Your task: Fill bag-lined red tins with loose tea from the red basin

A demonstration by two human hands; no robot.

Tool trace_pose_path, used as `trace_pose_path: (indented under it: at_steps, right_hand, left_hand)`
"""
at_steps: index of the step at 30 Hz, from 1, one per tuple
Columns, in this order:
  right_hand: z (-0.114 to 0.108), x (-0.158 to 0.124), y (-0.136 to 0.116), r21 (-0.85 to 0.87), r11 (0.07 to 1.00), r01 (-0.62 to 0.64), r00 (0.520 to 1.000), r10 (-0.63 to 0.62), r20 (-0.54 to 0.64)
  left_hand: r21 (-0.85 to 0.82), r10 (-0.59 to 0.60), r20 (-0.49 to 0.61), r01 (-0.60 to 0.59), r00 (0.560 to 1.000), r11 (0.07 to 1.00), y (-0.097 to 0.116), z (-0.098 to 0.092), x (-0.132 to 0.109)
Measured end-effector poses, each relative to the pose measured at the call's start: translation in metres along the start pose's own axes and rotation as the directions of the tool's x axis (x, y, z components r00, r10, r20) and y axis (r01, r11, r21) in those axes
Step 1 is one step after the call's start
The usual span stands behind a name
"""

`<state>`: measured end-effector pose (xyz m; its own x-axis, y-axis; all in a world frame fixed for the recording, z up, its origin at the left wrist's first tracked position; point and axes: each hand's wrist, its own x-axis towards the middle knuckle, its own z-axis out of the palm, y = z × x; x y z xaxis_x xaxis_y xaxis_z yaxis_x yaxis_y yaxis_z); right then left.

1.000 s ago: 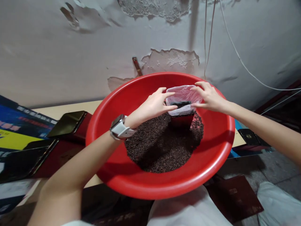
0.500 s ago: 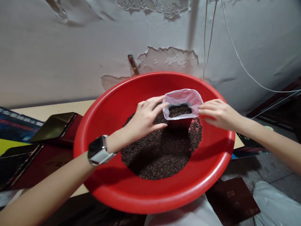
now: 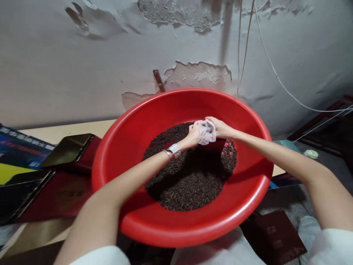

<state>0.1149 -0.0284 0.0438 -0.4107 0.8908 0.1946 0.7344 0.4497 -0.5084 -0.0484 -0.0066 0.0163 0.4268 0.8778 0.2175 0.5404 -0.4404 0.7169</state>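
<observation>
Thin clear plastic bag (image 3: 206, 131), soft and slippery; my left hand (image 3: 193, 135) and right hand (image 3: 220, 127) both pinch its bunched top shut; loose tea (image 3: 190, 176) below makes it floppy.

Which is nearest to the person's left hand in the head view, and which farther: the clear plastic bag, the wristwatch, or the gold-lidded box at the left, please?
1. clear plastic bag: gripped in the left hand, with the right hand on its other side.
2. wristwatch: on the left wrist, just behind.
3. gold-lidded box: outside the red basin, far left.

Lighting is dim and even, probably from overhead. Arms cast soft shadows into the red basin (image 3: 154, 110). Wide-angle distortion bends edges; corners appear slightly soft.
</observation>
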Motion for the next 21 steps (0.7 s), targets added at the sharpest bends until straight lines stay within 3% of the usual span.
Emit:
trace_pose_path:
  at_steps: [2,5,8,11,13,15,16,18,21]
  right_hand:
    - [0.006,0.001,-0.006,-0.097,0.995,0.015,1.0,-0.015,0.0]
    - [0.0,0.0,-0.017,-0.283,0.959,0.032,0.999,-0.026,0.025]
    - [-0.013,0.008,-0.028,-0.389,0.907,0.163,0.975,-0.089,0.203]
    - [-0.022,0.018,-0.033,-0.336,0.912,0.234,0.938,-0.121,0.325]
    - [-0.025,0.02,-0.03,-0.249,0.962,0.109,0.97,-0.049,0.238]
    - [-0.027,0.017,-0.025,-0.086,0.984,-0.156,0.985,0.161,0.057]
    - [-0.027,0.015,-0.023,0.033,0.956,-0.29,0.957,0.291,-0.013]
    - [-0.027,0.011,-0.021,0.266,0.84,-0.473,0.866,0.499,-0.036]
    - [-0.028,0.011,-0.026,0.444,0.698,-0.562,0.785,0.619,0.02]
  left_hand:
    - [-0.082,-0.082,-0.067,0.076,0.994,0.994,-0.004,0.004,-0.001]
    - [-0.313,-0.197,-0.033,0.177,0.98,0.933,-0.008,0.006,0.0]
    - [-0.374,-0.194,0.034,0.192,0.98,0.907,-0.008,0.006,0.003]
    - [-0.396,-0.161,0.097,0.187,0.982,0.899,-0.008,0.002,0.004]
    - [-0.429,-0.147,0.12,0.185,0.982,0.884,-0.008,-0.002,0.001]
    - [-0.427,-0.174,0.046,0.177,0.984,0.887,-0.008,-0.006,-0.005]
    - [-0.393,-0.191,-0.023,0.166,0.981,0.904,-0.007,-0.007,-0.009]
    - [-0.251,-0.161,-0.145,0.122,0.976,0.96,-0.001,-0.005,-0.019]
    - [0.056,0.01,-0.131,-0.003,0.991,0.998,0.017,0.006,-0.03]
